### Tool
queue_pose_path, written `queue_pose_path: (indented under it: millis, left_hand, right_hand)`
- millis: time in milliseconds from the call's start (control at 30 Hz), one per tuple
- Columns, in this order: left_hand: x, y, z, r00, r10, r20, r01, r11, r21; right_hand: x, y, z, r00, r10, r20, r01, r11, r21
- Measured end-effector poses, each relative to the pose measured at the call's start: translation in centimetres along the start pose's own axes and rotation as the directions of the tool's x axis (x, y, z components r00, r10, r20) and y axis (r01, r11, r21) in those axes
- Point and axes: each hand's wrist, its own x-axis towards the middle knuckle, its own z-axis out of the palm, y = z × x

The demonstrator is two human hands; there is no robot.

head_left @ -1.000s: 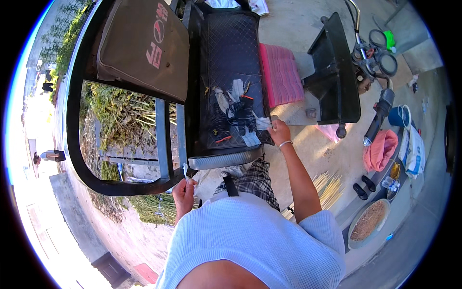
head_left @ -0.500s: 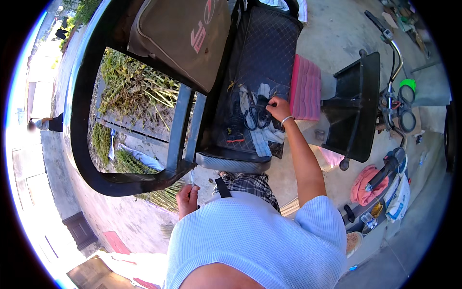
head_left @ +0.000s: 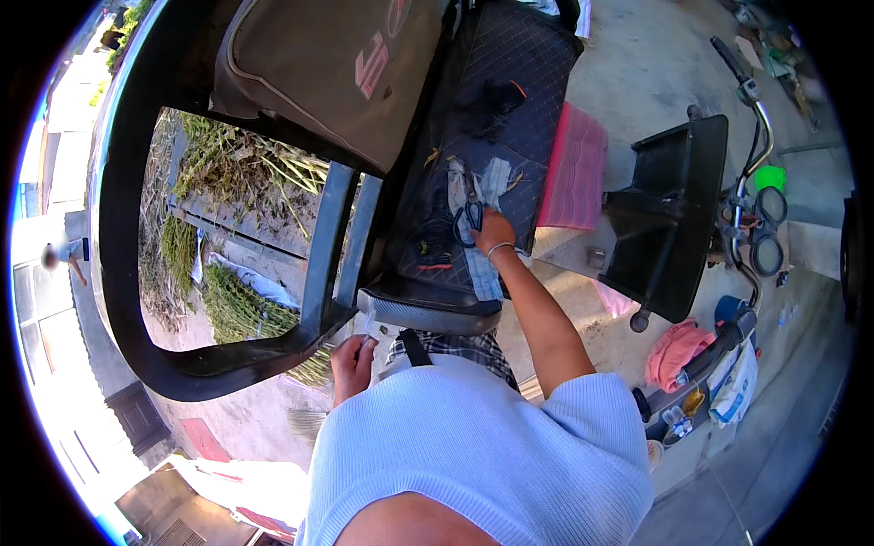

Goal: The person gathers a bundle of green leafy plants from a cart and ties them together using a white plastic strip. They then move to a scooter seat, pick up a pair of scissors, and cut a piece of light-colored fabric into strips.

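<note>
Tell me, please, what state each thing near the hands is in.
Left hand: pinching a pale strip.
Right hand: touching the scissors, grip unclear.
Scissors: over the black seat, open or shut unclear.
Two dark orange-edged items: apart, upper one blurred.
Pale cloths: rumpled.
Pink striped cushion: beside the seat.

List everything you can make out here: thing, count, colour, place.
Seat: 1, quilted black, upper centre
Seat back: 1, brown, upper left
Frame: 1, black, left
Cut plants: uncounted, green-brown, through the frame
Scissors: 1 pair, dark, on seat
Cloth strips: several, whitish, on seat
Orange-trimmed items: 2, black, on seat
Cushion: 1, pink striped, right of seat
Box-like panel: 1, black, right of cushion
Handlebar: 1, silver and black, far right
Rounded object: 1, green, near handlebar
Bunched cloth: 1, salmon, lower right
Bag: 1, white and blue, lower right
Left hand: 1, lower centre, pinching a pale strip
Right hand: 1, centre, at the scissors
</note>
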Motion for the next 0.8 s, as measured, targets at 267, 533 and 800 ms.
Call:
queue_pose_path:
  millis: [267,533,800]
  left_hand:
    - [-1.0,-1.6,0.1,0.995,0.006,0.103,-0.01,0.999,0.044]
    - [-1.8,-5.8,-3.3,0.968,0.109,0.225,-0.131,0.988,0.082]
    - [-7.6,-24.0,-9.6,0.987,0.076,0.144,-0.094,0.989,0.118]
  right_hand:
    - [-0.5,-2.4,-0.1,0.983,0.183,0.026,-0.185,0.975,0.122]
    - [-12.3,-3.1,-9.9,0.98,-0.119,0.159,-0.089,0.454,0.886]
    - [-36.9,-2.6,-2.1,0.997,-0.048,0.064,-0.052,0.216,0.975]
